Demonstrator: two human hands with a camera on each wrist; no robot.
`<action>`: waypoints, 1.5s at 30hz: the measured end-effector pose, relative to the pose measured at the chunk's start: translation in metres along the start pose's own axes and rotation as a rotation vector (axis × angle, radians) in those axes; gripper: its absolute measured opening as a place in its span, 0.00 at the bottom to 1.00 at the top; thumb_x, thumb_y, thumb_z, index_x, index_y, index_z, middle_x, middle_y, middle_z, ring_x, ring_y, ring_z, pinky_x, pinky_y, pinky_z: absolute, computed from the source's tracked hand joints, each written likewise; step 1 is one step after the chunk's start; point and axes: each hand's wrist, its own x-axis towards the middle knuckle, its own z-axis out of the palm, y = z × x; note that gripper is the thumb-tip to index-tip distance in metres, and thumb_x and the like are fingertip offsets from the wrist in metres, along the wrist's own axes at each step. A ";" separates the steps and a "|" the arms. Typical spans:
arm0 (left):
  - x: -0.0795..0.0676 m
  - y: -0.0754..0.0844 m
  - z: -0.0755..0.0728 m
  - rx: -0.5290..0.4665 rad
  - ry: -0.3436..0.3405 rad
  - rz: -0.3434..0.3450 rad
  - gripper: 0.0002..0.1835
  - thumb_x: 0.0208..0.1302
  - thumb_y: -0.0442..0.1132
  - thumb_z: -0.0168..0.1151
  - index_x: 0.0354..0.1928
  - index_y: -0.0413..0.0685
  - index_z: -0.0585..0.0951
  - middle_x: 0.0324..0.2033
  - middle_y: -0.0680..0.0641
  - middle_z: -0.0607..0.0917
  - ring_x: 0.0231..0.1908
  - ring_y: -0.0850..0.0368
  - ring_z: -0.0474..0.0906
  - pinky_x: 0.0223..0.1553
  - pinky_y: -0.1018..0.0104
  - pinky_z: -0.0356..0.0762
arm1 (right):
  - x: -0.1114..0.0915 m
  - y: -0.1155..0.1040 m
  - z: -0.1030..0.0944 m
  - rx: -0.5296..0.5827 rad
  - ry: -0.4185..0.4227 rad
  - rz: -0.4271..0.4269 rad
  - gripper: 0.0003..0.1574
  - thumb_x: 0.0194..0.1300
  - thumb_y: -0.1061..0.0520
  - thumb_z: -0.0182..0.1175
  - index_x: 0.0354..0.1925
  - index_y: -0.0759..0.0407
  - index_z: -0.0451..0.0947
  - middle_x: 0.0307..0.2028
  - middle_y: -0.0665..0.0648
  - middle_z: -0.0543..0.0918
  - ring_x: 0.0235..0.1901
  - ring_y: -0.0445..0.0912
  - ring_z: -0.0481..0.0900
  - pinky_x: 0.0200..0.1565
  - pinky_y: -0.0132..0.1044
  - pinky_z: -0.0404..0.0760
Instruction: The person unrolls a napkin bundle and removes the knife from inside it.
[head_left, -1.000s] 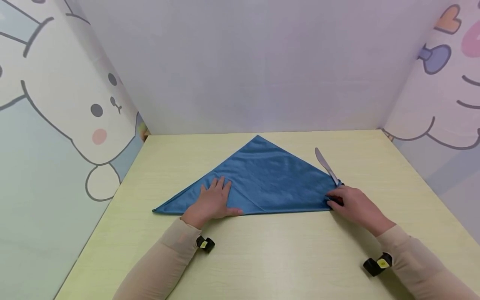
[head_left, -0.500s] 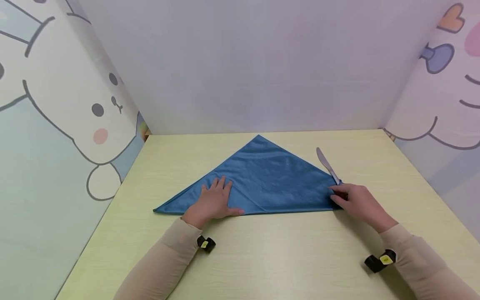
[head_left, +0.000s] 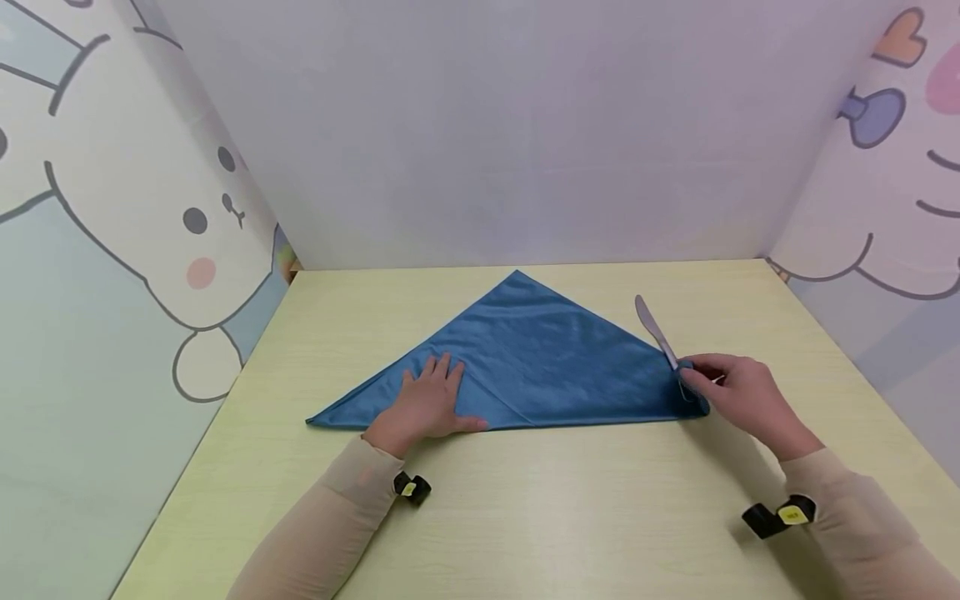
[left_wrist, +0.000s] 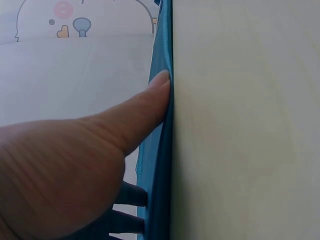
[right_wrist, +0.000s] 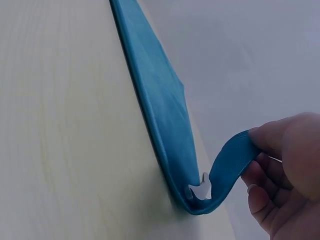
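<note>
A blue cloth lies folded in a triangle, its peak toward the back. My left hand rests flat on its left part with fingers spread; in the left wrist view the thumb lies along the folded edge. At the right end my right hand pinches the cloth's corner between thumb and fingers. In the right wrist view that corner curls up off the table. A table knife lies across the cloth's right end, its blade past the slanting edge. A shiny metal piece shows inside the curl.
The pale wooden table runs out to both sides and in front of the cloth. A plain light wall stands behind it. Cartoon-printed panels flank the table.
My right hand has moved right and slightly up, drawing the cloth's corner outward from over the knife's lower end. The left hand stays where it was.
</note>
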 end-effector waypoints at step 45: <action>-0.001 0.001 -0.002 -0.003 -0.009 -0.011 0.59 0.50 0.78 0.53 0.75 0.46 0.53 0.74 0.39 0.48 0.72 0.39 0.43 0.63 0.31 0.47 | -0.023 0.075 -0.034 -0.123 -0.019 0.225 0.25 0.65 0.41 0.62 0.49 0.59 0.83 0.32 0.56 0.83 0.28 0.43 0.71 0.24 0.33 0.69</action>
